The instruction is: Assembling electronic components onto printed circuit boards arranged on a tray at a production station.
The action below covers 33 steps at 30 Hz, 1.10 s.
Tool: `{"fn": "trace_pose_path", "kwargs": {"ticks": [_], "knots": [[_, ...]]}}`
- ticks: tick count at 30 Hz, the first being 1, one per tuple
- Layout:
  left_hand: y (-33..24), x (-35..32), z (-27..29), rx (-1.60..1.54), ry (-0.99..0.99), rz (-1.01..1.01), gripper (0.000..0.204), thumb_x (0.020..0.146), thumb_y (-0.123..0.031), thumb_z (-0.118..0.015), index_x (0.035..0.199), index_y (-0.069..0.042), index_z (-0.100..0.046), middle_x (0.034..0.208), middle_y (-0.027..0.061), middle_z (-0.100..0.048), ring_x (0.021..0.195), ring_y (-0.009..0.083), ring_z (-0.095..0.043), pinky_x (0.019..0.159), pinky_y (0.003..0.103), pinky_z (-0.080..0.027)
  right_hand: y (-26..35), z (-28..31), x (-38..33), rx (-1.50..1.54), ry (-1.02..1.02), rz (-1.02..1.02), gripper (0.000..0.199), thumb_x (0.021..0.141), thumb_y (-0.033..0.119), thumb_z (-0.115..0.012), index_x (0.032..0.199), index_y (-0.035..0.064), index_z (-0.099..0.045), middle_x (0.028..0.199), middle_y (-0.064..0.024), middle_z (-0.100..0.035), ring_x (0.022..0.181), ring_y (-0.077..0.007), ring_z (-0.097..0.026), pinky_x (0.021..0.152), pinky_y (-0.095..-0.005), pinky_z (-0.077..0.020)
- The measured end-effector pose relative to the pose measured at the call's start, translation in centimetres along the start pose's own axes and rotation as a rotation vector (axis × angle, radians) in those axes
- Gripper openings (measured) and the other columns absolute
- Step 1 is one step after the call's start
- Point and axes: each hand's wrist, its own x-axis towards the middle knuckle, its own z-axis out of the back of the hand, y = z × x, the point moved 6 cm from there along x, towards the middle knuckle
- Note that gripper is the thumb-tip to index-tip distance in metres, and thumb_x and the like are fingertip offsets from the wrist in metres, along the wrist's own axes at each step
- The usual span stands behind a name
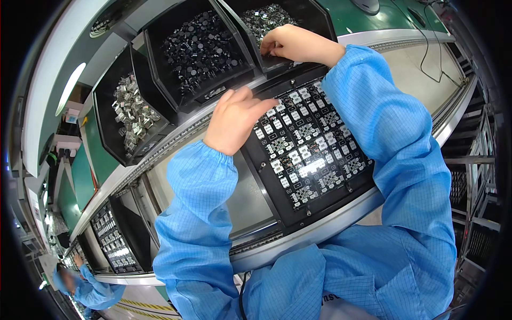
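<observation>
My right hand [296,44] reaches over the near part of a black bin [324,24] of small silvery metal parts [266,21]. Its fingers are bent together, and what they hold, if anything, is hidden. My left hand [233,121] hovers at the upper left corner of a black circuit board panel [320,144]. One digit stretches right over the panel's edge, apart from the other fingers, which are slightly blurred; I see nothing held. Rows of white and silvery components cover the panel, which lies in a black carrier frame [272,194] on the conveyor line.
A black bin holds dark round components [200,50]; left of it, another holds silvery rectangular parts [133,114]. Metal conveyor rails [304,242] run along both sides. Further down the line lies another loaded carrier [114,237], near a co-worker in blue [96,288]. Cables [426,58] lie at upper right.
</observation>
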Motion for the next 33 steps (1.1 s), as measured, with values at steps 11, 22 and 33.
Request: {"fn": "trace_pose_path", "kwargs": {"ticks": [11,22,33], "knots": [[2.6,2.7,6.1,0.37,-0.413,0.004,0.028,0.074,0.0,-0.057,0.1,-0.007,-0.064,0.096,0.0066,-0.061,0.087,0.0223,-0.058,0.074,0.034,-0.048,-0.2,3.0,-1.2,-0.093,-0.351,0.151,0.015,0.077,0.001,-0.051,0.086,0.0003,-0.063,0.084,-0.019,-0.063,0.084,-0.0342,-0.061,0.071,-0.0374,-0.049],[9.2,3.1,3.3,0.269,0.275,0.43,0.019,0.082,-0.006,-0.056,0.098,-0.003,-0.066,0.088,0.0171,-0.066,0.086,0.0327,-0.063,0.079,0.038,-0.05,6.6,3.3,-8.9,0.57,-0.218,0.097,0.024,0.078,-0.01,-0.054,0.099,-0.0002,-0.059,0.095,-0.0049,-0.061,0.082,-0.0118,-0.059,0.076,-0.0245,-0.0484],[9.8,3.2,3.9,0.117,0.066,0.493,0.011,0.074,-0.013,-0.068,0.077,-0.004,-0.063,0.075,0.0156,-0.063,0.078,0.0324,-0.063,0.069,0.04,-0.049,10.7,-6.3,-13.9,0.337,0.138,0.201,0.024,0.08,-0.004,-0.059,0.102,0.0032,-0.053,0.085,-0.007,-0.056,0.078,-0.0213,-0.057,0.07,-0.031,-0.0482]]}}
